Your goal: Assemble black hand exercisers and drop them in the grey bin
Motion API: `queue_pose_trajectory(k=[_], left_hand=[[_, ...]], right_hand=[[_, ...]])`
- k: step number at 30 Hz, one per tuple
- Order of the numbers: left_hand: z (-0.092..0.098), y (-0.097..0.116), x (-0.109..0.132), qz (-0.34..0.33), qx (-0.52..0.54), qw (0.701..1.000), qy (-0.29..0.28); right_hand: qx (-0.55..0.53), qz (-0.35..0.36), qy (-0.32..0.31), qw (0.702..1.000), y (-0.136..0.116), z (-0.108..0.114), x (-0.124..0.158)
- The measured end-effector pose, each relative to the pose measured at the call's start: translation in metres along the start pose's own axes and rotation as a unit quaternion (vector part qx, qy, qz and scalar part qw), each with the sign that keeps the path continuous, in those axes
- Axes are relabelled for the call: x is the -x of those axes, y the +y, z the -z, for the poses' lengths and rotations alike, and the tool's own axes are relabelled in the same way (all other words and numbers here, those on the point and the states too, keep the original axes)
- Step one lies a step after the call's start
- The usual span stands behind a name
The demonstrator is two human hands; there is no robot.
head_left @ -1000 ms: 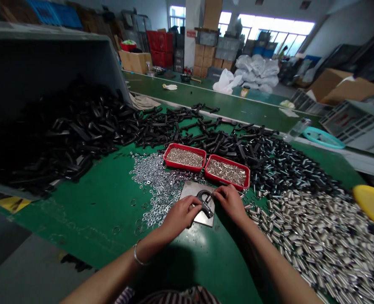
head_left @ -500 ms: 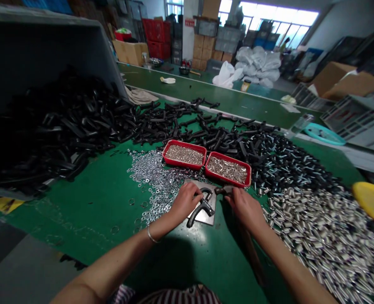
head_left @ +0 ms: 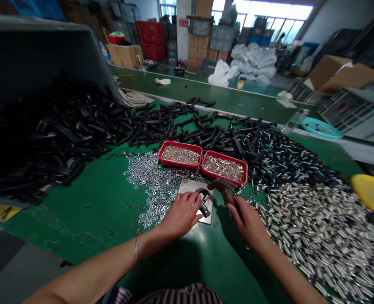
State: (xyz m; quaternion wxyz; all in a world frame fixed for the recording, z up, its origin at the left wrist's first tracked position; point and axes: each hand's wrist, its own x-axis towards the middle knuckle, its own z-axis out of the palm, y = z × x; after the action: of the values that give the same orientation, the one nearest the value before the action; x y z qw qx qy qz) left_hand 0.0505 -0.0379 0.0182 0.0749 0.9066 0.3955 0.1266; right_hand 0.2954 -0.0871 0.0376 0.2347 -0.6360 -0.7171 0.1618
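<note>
My left hand (head_left: 183, 213) is closed on a curved black clamp-like part (head_left: 203, 207), which lies on a small square metal plate (head_left: 188, 185). The hand hides much of that part. To its right, my right hand (head_left: 247, 219) grips the wooden handle of a hammer (head_left: 226, 195). The hammer's head is over the plate's right edge, close to the black part. Just beyond the plate stand two red trays, the left tray (head_left: 159, 158) with tiny metal pieces and the right tray (head_left: 246, 173) with small pins and rings.
Loose washers (head_left: 149, 177) spread left of the plate. Metal cylinders (head_left: 326, 236) are heaped at the right, beside black-headed bolts (head_left: 288, 156). Black parts (head_left: 79, 114) spill from a big grey bin (head_left: 106, 63) at the left. A yellow lid (head_left: 372, 196) lies at the right edge.
My left hand has shifted over the black part and covers more of it. My right hand has moved from near the hammer's head back along the handle, and the hammer is lifted and turned.
</note>
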Motion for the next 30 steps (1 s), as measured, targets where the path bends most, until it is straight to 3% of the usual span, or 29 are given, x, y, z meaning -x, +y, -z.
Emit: queue_pose_trajectory(k=[4, 8, 11, 14, 16, 19, 22, 25, 27, 30], left_hand=[[-0.003, 0.001, 0.008, 0.036, 0.046, 0.998, 0.015], [-0.01, -0.008, 0.007, 0.067, 0.127, 0.989, 0.046], [-0.018, -0.012, 0.006, 0.103, 0.154, 0.98, 0.075], [-0.025, -0.011, 0.007, 0.106, 0.156, 0.979, 0.075], [-0.026, -0.01, 0.007, 0.104, 0.156, 0.98, 0.072], [-0.02, -0.01, 0.007, 0.106, 0.17, 0.977, 0.072], [-0.004, -0.014, 0.002, 0.135, 0.251, 0.957, 0.056], [0.01, -0.026, -0.005, 0.164, 0.408, 0.898, -0.008], [0.013, -0.036, -0.009, 0.177, 0.412, 0.894, -0.004], [0.008, -0.05, -0.013, 0.17, 0.263, 0.947, 0.068]], right_hand=[[0.036, -0.01, -0.067, 0.997, -0.001, 0.008, 0.0], [-0.014, -0.01, -0.02, 1.0, -0.02, 0.024, 0.003], [-0.012, 0.025, 0.001, 1.0, -0.037, 0.019, 0.005], [0.007, 0.025, -0.093, 0.995, -0.036, 0.006, 0.002], [-0.025, -0.014, -0.136, 0.99, -0.027, 0.004, 0.0], [-0.167, -0.12, -0.124, 0.971, -0.015, 0.015, 0.011], [-0.335, -0.251, -0.07, 0.906, -0.01, 0.025, 0.05], [-0.398, -0.339, -0.009, 0.852, 0.002, 0.022, 0.104], [-0.346, -0.373, 0.028, 0.861, 0.02, 0.018, 0.132], [-0.132, -0.331, 0.069, 0.932, 0.058, 0.019, 0.144]])
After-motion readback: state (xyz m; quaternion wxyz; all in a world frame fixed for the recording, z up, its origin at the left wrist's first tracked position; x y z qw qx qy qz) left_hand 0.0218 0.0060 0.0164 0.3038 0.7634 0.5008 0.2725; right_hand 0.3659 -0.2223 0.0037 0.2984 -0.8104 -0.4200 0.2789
